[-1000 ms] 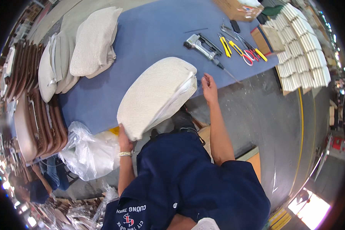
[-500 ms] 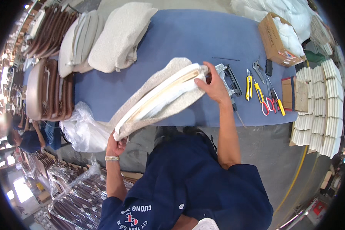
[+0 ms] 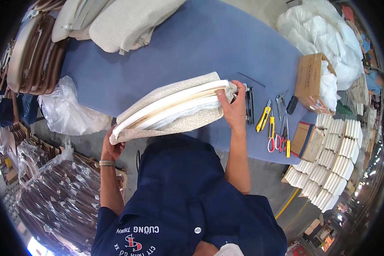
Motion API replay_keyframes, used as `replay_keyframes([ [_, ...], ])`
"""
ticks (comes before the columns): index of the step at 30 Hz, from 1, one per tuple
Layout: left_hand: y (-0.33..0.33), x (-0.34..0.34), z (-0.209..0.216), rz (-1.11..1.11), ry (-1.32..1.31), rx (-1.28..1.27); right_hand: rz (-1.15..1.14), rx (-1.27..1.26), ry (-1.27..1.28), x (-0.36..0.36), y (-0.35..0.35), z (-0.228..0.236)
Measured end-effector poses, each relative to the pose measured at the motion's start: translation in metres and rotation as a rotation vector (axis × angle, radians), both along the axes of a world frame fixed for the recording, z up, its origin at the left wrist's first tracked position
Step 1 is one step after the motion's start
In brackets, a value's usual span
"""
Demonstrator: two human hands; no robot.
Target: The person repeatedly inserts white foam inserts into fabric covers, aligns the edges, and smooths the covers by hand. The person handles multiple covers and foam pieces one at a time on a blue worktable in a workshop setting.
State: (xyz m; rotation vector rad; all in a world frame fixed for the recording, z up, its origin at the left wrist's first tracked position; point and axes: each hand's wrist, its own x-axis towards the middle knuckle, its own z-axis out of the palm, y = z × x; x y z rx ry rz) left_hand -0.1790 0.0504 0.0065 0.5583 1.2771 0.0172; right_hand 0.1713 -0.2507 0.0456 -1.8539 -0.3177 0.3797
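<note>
Between my hands is a curved cushion panel [image 3: 170, 104], held on edge at the near side of the blue table. Beige woven fabric wraps its outside; white foam and a thin wooden layer show along its open edge. My left hand [image 3: 112, 146] grips the lower left end, its fingers partly hidden beneath. At the upper right end my right hand [image 3: 234, 104] pinches the panel, thumb on the inner edge and fingers round the outside. Just behind the right hand lies a staple gun [image 3: 249, 106], partly covered by it.
On the blue table [image 3: 217, 38] lie a yellow utility knife [image 3: 264, 116], scissors [image 3: 272, 136] and other hand tools at right. A cardboard box [image 3: 310, 81] of white stuffing stands beyond. Beige cushions [image 3: 128, 23] and brown padded pieces [image 3: 34, 55] are at far left, near clear plastic [image 3: 68, 106].
My view has shifted, so the table and tools appear turned. The panel is tilted less steeply and its open edge faces up more. Both hands keep their hold on its ends.
</note>
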Motion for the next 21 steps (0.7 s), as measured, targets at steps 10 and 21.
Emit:
replay_keyframes([
  [10,-0.015,-0.002,-0.007,0.079,0.001,0.054,0.006,0.043,0.023,-0.014,-0.015,-0.001],
  [21,0.023,-0.014,-0.026,-0.050,0.004,0.006,-0.030,-0.038,-0.060,0.000,0.009,-0.005],
])
